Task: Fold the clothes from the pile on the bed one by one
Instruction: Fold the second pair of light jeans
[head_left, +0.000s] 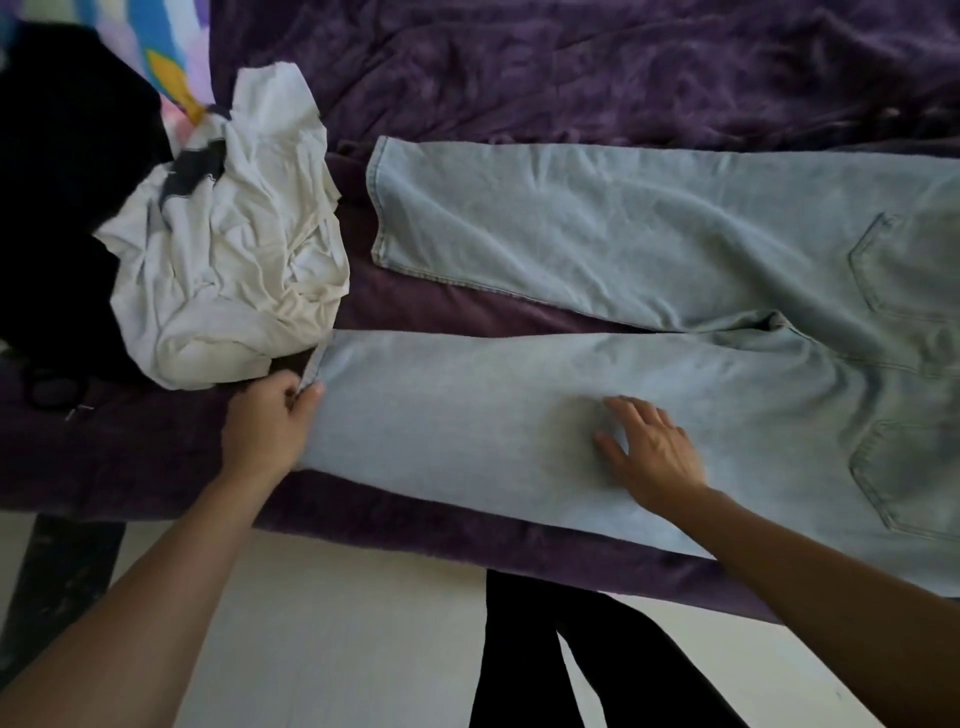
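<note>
A pair of light blue jeans (597, 244) lies flat on the purple bedspread (571, 67), back pockets up, legs spread toward the left. My left hand (270, 421) pinches the hem of the near leg at its left end. My right hand (649, 447) rests with spread fingers on the middle of that same leg. To the left sits the pile: a crumpled white garment (234, 249) with a dark stripe, lying against a black garment (67, 171).
The bed's near edge runs across the lower part of the view, with pale floor (337, 634) below it. My black-clad legs (545, 660) stand by the edge. A colourful patterned cloth (166, 47) shows at the top left.
</note>
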